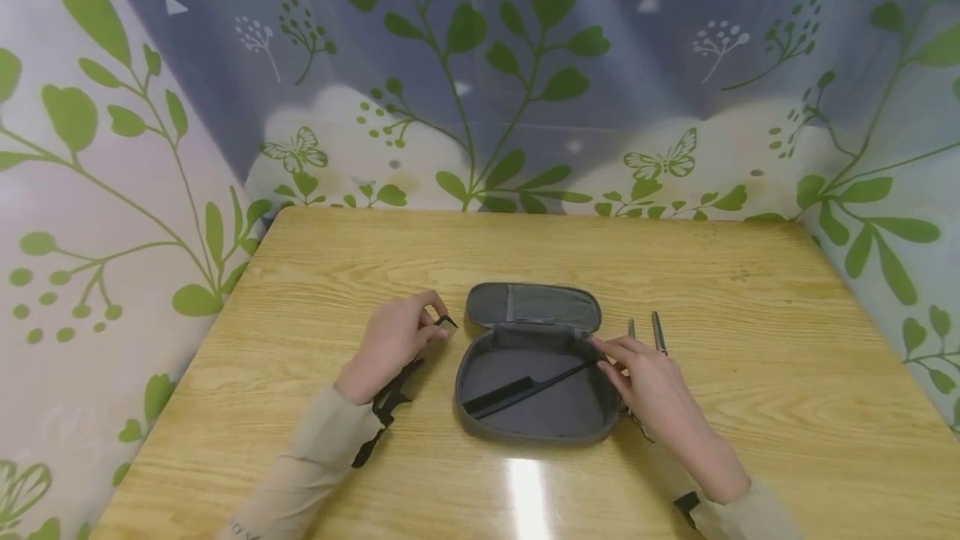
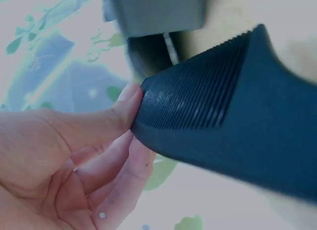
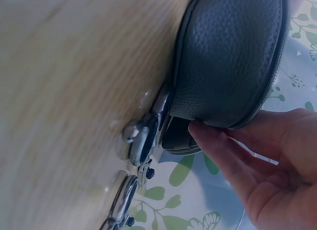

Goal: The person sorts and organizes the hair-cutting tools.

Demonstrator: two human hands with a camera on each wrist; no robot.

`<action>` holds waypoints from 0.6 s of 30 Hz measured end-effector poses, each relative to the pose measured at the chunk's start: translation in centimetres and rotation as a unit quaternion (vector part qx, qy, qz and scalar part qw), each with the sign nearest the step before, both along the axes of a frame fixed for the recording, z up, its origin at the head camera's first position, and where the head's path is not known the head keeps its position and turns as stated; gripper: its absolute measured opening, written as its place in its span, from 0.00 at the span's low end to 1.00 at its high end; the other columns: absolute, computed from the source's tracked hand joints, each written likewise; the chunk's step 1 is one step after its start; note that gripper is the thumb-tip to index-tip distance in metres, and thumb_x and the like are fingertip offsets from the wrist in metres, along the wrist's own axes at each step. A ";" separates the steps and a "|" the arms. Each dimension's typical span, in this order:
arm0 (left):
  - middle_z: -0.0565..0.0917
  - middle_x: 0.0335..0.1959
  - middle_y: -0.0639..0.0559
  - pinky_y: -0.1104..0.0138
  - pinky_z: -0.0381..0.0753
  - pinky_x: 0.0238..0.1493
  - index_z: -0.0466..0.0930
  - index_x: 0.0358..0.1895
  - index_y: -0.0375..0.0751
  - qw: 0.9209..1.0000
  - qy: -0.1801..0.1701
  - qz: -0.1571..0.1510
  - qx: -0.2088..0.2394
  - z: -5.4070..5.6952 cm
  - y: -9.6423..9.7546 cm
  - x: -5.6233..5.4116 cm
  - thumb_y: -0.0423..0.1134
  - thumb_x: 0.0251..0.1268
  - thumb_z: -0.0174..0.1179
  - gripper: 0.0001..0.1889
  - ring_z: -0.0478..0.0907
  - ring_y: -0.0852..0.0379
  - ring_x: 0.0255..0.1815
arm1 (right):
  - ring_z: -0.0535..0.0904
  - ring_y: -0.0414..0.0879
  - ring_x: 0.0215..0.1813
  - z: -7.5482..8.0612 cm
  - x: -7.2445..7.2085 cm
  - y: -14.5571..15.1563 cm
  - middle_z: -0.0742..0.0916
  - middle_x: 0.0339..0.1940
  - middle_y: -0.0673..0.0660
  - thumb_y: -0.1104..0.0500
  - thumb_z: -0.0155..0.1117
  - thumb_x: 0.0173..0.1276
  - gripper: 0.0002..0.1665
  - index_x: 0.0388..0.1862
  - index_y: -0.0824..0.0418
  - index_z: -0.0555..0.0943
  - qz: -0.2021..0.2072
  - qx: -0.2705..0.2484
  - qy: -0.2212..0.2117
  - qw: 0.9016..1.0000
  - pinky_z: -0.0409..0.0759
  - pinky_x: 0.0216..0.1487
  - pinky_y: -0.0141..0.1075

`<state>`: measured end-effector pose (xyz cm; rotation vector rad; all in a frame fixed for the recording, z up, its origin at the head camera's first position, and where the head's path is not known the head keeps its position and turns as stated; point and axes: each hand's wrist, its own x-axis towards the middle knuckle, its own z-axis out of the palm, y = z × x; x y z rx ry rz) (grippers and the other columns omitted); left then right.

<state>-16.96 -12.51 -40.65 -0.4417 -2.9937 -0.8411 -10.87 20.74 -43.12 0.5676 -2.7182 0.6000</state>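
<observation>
My left hand is left of a grey zip case and pinches the end of a black comb between thumb and fingers. The comb's fine teeth face the case in the left wrist view. The case lies with its lid folded back. Inside it rests a black tail comb, slanting, its thin tail reaching the right rim. My right hand grips the case's right side wall, with fingertips at the rim.
Two pairs of metal scissors lie just right of the case, partly behind my right hand; their blades point away and their handles show in the right wrist view. Patterned curtain encloses the wooden table at back and sides.
</observation>
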 end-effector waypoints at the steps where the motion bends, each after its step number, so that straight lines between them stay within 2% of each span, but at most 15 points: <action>1: 0.89 0.27 0.52 0.67 0.75 0.24 0.84 0.41 0.42 1.000 0.004 0.005 0.007 0.5 -0.2 0.1 0.38 0.59 0.73 0.10 0.80 0.61 0.22 | 0.84 0.44 0.29 0.0 0.0 0.0 0.89 0.43 0.59 0.67 0.74 0.63 0.19 0.54 0.66 0.87 0.000 0.003 0.000 1.000 0.76 0.23 0.30; 6: 0.90 0.33 0.45 0.59 0.83 0.31 0.85 0.46 0.38 0.998 0.047 0.022 0.035 3.1 -0.9 0.5 0.38 0.62 0.71 0.12 0.87 0.50 0.32 | 0.81 0.42 0.28 0.0 0.2 0.0 0.89 0.44 0.59 0.66 0.73 0.64 0.20 0.55 0.66 0.86 -0.007 0.022 -0.008 1.000 0.72 0.22 0.29; 8: 0.90 0.34 0.44 0.58 0.83 0.32 0.86 0.50 0.38 0.996 0.068 0.026 0.048 3.9 -1.0 0.7 0.38 0.64 0.70 0.14 0.88 0.47 0.36 | 0.80 0.41 0.27 0.1 0.2 0.1 0.89 0.44 0.59 0.65 0.73 0.64 0.20 0.55 0.66 0.86 -0.011 0.027 -0.013 0.999 0.71 0.22 0.29; 12: 0.90 0.36 0.45 0.59 0.81 0.30 0.85 0.55 0.41 0.992 0.085 0.030 0.086 4.9 -0.7 0.8 0.39 0.68 0.67 0.15 0.88 0.47 0.37 | 0.78 0.40 0.26 0.4 0.2 0.1 0.89 0.45 0.59 0.64 0.73 0.65 0.19 0.55 0.65 0.86 -0.017 0.034 -0.021 0.999 0.71 0.22 0.30; 16: 0.90 0.37 0.45 0.61 0.83 0.30 0.82 0.55 0.40 0.986 0.067 0.033 0.151 5.1 0.0 0.9 0.39 0.71 0.65 0.14 0.88 0.48 0.36 | 0.84 0.49 0.32 0.9 0.0 0.1 0.89 0.47 0.61 0.61 0.72 0.67 0.19 0.56 0.65 0.86 -0.017 0.038 -0.016 0.999 0.79 0.26 0.39; 18: 0.90 0.38 0.44 0.63 0.85 0.32 0.80 0.56 0.39 0.980 0.052 0.031 0.192 5.0 0.4 1.0 0.38 0.72 0.64 0.14 0.87 0.49 0.36 | 0.85 0.53 0.34 1.3 -0.2 0.0 0.89 0.48 0.62 0.59 0.71 0.69 0.21 0.58 0.66 0.85 -0.019 0.030 -0.011 0.999 0.81 0.29 0.43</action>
